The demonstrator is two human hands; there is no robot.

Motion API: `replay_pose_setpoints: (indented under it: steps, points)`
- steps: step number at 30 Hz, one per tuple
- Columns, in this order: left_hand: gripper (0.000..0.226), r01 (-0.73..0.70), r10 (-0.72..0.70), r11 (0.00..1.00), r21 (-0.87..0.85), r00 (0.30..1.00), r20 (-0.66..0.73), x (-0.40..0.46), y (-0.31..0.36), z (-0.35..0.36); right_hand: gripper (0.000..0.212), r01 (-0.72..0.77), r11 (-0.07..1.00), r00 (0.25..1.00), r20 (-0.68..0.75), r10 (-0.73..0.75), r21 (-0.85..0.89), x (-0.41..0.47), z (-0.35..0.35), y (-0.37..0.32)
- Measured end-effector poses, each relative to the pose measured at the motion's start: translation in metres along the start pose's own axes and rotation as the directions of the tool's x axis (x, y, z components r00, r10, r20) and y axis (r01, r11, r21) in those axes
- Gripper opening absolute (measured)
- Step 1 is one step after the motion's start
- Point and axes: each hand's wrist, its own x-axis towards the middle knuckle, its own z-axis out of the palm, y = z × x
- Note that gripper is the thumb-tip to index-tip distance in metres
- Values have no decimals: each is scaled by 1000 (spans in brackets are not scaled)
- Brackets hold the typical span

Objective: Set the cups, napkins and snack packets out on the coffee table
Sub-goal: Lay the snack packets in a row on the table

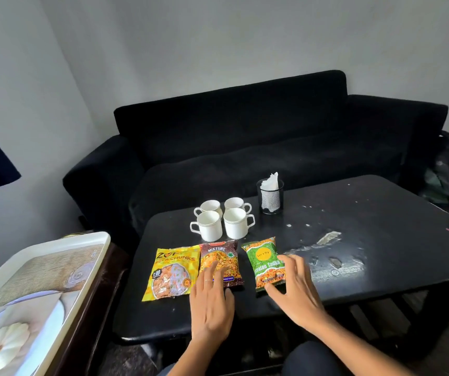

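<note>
Several white cups [222,219] stand grouped near the far edge of the black coffee table [367,240]. White napkins poke out of a black mesh holder [270,198] to their right. Three snack packets lie in a row in front: a yellow packet [171,272], a maroon mixture packet [222,260] and a green packet [265,260]. My left hand [212,299] lies flat with straight fingers on the mixture packet's lower end. With spread fingers, my right hand [296,289] touches the green packet's right side and lower edge.
A black sofa [245,137] stands behind the table. A white printed tray [28,294] rests on a dark side table at the left. The table's right half shows worn, scuffed paint. Dark bags sit at the far right.
</note>
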Motion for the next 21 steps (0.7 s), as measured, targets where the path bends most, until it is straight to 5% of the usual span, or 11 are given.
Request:
replay_pose_setpoints:
  steps: [10, 21]
  points:
    - [63, 9, -30, 993, 119, 984, 176, 30, -11, 9, 77, -14, 994, 1000, -2, 13, -110, 12, 21, 1]
    - [66, -13, -13, 989, 150, 985, 171, 35, -2, 25, 76, -7, 989, 999, -44, 0, -145, 26, 26, 2]
